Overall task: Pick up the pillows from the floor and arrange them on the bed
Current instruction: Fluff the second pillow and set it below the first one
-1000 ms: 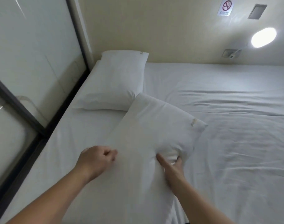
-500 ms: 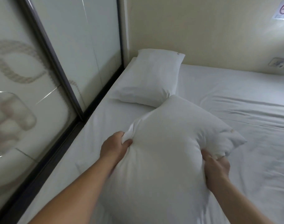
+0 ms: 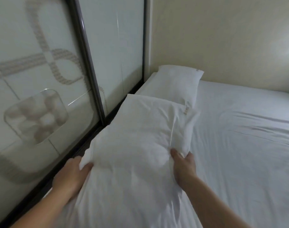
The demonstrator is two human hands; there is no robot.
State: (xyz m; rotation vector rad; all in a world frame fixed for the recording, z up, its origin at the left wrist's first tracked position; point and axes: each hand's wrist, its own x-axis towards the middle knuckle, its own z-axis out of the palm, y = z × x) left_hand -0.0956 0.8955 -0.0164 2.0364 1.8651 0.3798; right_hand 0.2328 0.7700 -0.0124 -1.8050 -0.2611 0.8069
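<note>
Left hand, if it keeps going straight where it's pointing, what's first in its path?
The left hand is already gripping the near pillow; pushed on, pillow and hand would probably meet the far pillow by the wall. Depth unclear.

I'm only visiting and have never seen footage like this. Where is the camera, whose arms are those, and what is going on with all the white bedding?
No machine here: a person wears a wide-angle camera on the head, looking forward and down, so the two bare arms are the person's own. There is one view only. The left hand and the right hand each have a grip on the near end of a white pillow, bunching its cover. Beyond it, a second pillow lies on the bed in the corner by the cream wall. The held pillow's far end hides the second one's near edge. Glass panels in dark frames run along the left side.
</note>
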